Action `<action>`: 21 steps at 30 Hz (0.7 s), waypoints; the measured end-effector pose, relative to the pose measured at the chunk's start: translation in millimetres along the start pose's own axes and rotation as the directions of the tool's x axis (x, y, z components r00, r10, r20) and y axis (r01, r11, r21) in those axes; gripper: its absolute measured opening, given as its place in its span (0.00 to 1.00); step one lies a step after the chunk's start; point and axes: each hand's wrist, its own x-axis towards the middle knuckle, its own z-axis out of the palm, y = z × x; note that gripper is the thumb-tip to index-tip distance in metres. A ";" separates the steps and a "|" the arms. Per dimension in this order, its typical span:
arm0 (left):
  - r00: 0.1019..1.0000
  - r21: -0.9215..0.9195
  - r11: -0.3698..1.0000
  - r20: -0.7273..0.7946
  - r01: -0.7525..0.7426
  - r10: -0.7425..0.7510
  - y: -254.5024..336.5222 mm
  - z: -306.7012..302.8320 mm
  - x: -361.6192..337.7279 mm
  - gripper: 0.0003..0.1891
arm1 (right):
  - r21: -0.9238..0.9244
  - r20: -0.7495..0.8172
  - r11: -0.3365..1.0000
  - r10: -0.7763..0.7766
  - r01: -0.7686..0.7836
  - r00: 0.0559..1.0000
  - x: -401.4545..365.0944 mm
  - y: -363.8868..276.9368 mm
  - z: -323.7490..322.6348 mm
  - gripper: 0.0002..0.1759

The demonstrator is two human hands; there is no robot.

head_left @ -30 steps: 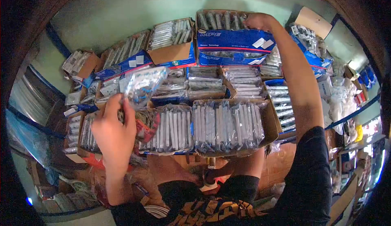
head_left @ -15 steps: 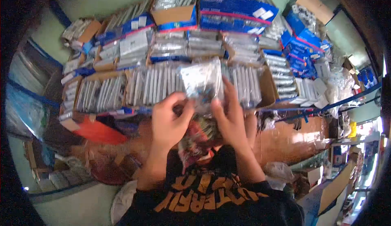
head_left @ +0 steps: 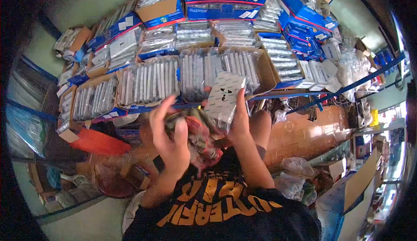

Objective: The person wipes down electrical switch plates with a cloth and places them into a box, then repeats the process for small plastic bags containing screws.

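Centre frame: right hand (head_left: pixel 239 121) grips a white socket plate (head_left: pixel 225 97), flat, tilted, in clear wrap, dark pin holes showing. Left hand (head_left: pixel 170 137) clutches a crumpled red bag (head_left: pixel 200 140). Cardboard boxes (head_left: pixel 147 82) sit just behind.

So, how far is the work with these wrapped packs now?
Done: the open cardboard boxes already stand full of clear-wrapped packs. In hand: the right hand holds one flat grey plastic-wrapped plate; the left hand grips a crumpled red patterned bundle. Left: that plate is not yet in any box.
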 end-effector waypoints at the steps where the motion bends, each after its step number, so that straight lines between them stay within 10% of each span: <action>1: 0.996 -0.050 0.998 -0.080 -0.039 0.035 3.3 1.5 -9.4 0.31 | 0.013 0.039 0.999 -0.046 0.045 0.998 -0.2 -2.0 -1.3 0.41; 4: 0.940 0.144 0.955 0.266 -0.260 0.216 -11.0 25.4 -35.1 0.36 | -0.034 0.062 0.999 -0.017 0.019 0.998 -4.2 8.7 -2.1 0.46; 5: 0.796 0.309 0.800 0.520 -0.515 0.312 -9.3 29.2 -30.8 0.34 | -0.038 0.107 0.999 0.004 0.000 0.994 -5.0 14.7 -3.1 0.46; 6: 0.802 0.321 0.801 0.518 -0.505 0.298 -11.9 32.5 -25.8 0.34 | -0.266 0.064 0.960 -0.068 0.083 0.996 -2.9 24.7 -13.9 0.43; 12: 0.817 0.223 0.829 0.423 -0.512 0.391 -20.4 47.1 48.7 0.29 | -0.112 0.000 0.994 0.000 0.000 1.000 -21.8 11.2 3.1 0.36; 21: 0.540 -0.004 0.808 0.742 -0.590 0.397 -2.3 64.0 -14.7 0.30 | 0.076 -0.011 0.997 -0.015 0.016 1.000 -11.5 -4.0 16.8 0.32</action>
